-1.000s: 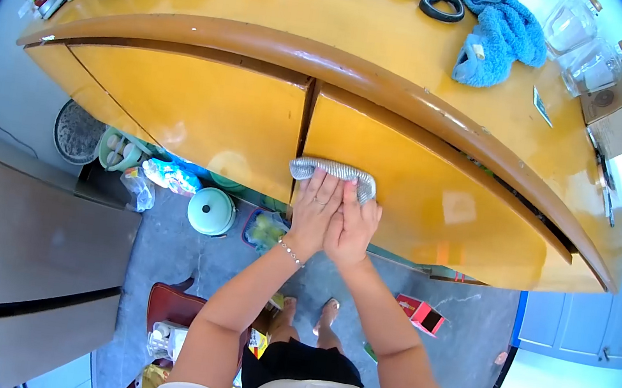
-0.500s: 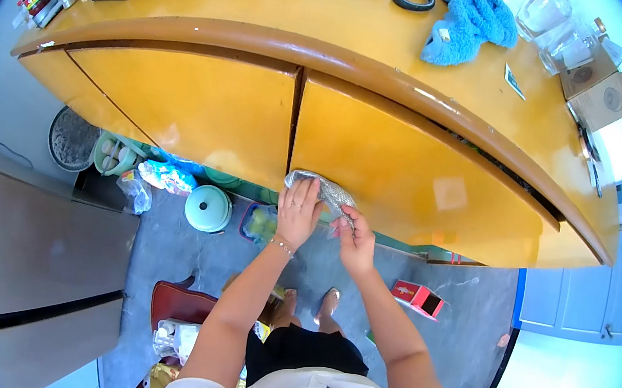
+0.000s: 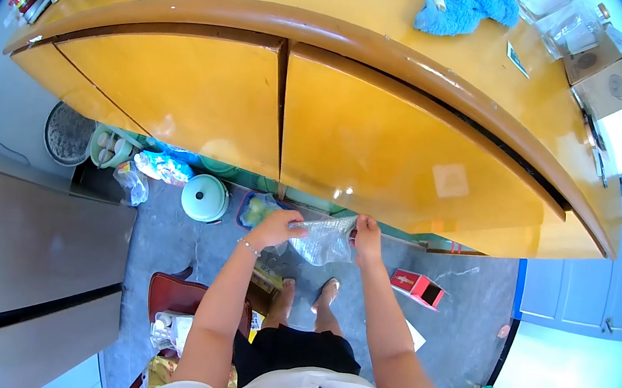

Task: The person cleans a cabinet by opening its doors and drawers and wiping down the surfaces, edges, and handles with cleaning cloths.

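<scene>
A crinkled, see-through silvery sheet of bubble wrap [image 3: 324, 241] is stretched between my two hands, below the lower edge of the cabinet doors. My left hand [image 3: 277, 230] pinches its left end, fingers closed and pointing right. At the upper right corner, my right hand [image 3: 368, 241] grips the sheet between thumb and fingers. The middle of the sheet hangs down a little, over the floor in this view. Just above it are the yellow cabinet doors [image 3: 412, 141].
On the cabinet top lie a blue towel [image 3: 461, 8], glass jars [image 3: 571, 36] and an opened cardboard box [image 3: 604, 87]. Below stand a light green lidded pot [image 3: 205, 197] and a red box [image 3: 417, 288]. A red chair [image 3: 176, 295] loaded with packages is at my left.
Both hands have come down from the cabinet door toward my body and spread apart. The bubble wrap, bunched against the door before, is now opened out between them. The view has tilted downward slightly.
</scene>
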Motion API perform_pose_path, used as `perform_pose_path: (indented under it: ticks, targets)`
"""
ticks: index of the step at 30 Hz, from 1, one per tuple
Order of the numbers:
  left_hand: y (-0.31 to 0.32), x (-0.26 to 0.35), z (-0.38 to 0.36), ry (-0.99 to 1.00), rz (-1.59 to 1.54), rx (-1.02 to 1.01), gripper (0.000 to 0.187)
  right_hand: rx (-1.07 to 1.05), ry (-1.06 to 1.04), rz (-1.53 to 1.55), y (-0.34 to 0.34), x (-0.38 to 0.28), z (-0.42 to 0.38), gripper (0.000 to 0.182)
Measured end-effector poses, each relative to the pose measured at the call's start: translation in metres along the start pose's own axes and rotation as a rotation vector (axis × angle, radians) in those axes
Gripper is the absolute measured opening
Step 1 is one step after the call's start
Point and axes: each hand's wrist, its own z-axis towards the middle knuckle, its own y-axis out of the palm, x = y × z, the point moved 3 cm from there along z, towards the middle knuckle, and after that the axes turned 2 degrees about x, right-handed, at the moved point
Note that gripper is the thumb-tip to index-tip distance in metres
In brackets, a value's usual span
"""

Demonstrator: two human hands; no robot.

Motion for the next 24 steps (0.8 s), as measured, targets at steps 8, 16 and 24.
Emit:
perform_pose_path:
  ticks: [8,16,24]
  targets:
    - [-0.005,-0.075,0.008,-0.392,-1.288,0.035,0.029,-0.484,0.204,0.372,0.043,0.04,0.025,0.024]
    - [0.0,-0.149,0.047,-0.259,-1.614,0.374,0.013,-0.428,0.524,0.711,0.079,0.073,0.056,0.026]
    - [0.017,-0.025,0.039,0.202,-0.879,1.254,0.025,-0.135,-0.391,0.513,0.087,-0.017,-0.008,0.029]
